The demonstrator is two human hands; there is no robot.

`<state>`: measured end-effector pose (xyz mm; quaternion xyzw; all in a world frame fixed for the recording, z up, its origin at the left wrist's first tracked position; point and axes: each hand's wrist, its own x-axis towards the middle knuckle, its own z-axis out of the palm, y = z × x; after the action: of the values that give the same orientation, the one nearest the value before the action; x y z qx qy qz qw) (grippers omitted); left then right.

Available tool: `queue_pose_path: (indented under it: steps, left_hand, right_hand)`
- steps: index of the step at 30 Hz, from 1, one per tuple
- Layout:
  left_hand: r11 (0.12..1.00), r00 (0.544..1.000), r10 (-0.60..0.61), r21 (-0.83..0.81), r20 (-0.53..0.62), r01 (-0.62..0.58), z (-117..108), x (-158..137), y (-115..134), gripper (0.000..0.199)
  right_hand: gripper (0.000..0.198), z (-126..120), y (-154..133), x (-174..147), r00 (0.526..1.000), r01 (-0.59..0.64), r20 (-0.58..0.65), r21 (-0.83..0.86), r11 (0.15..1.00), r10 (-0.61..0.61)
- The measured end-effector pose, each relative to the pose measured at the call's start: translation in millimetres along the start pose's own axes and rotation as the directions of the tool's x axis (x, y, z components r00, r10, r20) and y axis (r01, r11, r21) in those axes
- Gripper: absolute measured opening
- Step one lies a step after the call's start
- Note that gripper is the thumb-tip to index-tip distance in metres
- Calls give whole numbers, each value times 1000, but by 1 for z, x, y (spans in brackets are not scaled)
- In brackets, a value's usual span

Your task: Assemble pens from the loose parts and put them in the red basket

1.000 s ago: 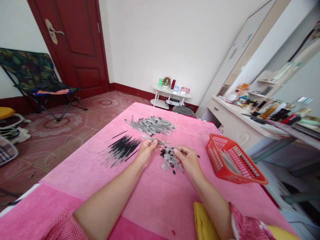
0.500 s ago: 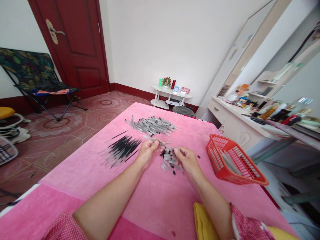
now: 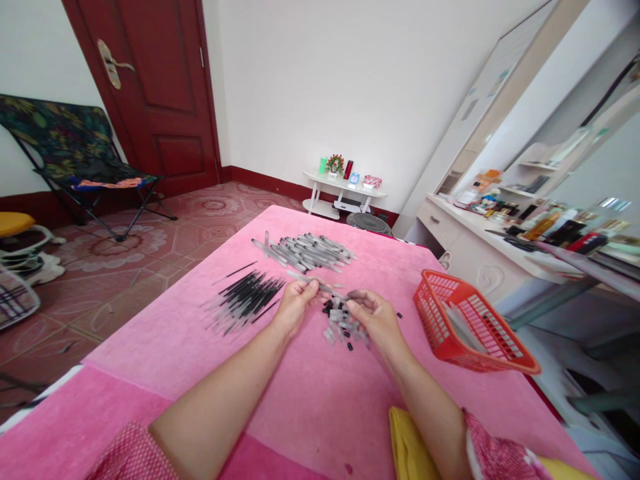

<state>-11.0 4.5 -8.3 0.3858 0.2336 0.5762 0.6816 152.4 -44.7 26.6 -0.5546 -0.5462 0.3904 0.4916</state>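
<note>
Over the pink cloth, my left hand [image 3: 296, 303] is closed around the middle of a translucent grey pen [image 3: 325, 287], thumb on top. My right hand [image 3: 373, 317] pinches the pen's right end; whether a small part is also between those fingertips is hidden. Below the pen lies a heap of small clear and black pen pieces [image 3: 339, 321], partly covered by my right hand. Left of my left hand, thin black-and-clear refills [image 3: 250, 293] are spread in a pile. Farther back rests a pile of grey translucent pens [image 3: 305, 252].
A red plastic basket [image 3: 435, 333] with clear slender items inside stands on the right of the pink-covered table [image 3: 165, 333]. Yellow cloth [image 3: 410, 440] lies by my right forearm. Beyond are a dressing table [image 3: 450, 227], a low white stand [image 3: 320, 179] and a folding chair [image 3: 65, 147].
The view has shifted slightly. My left hand keeps its hold on the pen, while the fingers of my right hand have moved a little at its right end.
</note>
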Motion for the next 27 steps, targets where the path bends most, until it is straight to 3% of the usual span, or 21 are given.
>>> queue_pose_path:
  steps: [3, 7, 14, 20, 24, 26, 27]
  left_hand:
    - [1000, 1000, -5, 0, -4, 5, 0, 0, 0, 32]
    - [1000, 1000, -12, 1, -9, 12, -1, -1, -3, 32]
    - [1000, 1000, -13, 8, -12, 13, 0, -1, -2, 32]
    - [1000, 1000, -7, 25, -21, 7, -1, 0, -4, 31]
    - [999, 998, -4, 37, -59, 6, -3, 1, -8, 32]
    - [1000, 997, 4, 28, -74, -2, -3, 2, -8, 32]
    - [1000, 997, 9, 20, -78, -7, -3, 2, -7, 32]
  right_hand:
    - [32, 0, 0, 0, 999, -34, 34, -42, 999, 36]
    - [24, 0, -2, -1, 1000, 0, -8, -26, 1000, 0]
    - [35, 2, -1, 0, 994, -87, 61, -20, 996, 88]
    - [15, -1, 1, 3, 998, 57, -16, -124, 991, -60]
    - [8, -2, 2, 4, 961, 252, 9, -444, 860, -277]
    - [9, 0, 2, 3, 942, 296, 17, -514, 805, -335]
    - [8, 2, 2, 3, 944, 288, 4, -498, 818, -330]
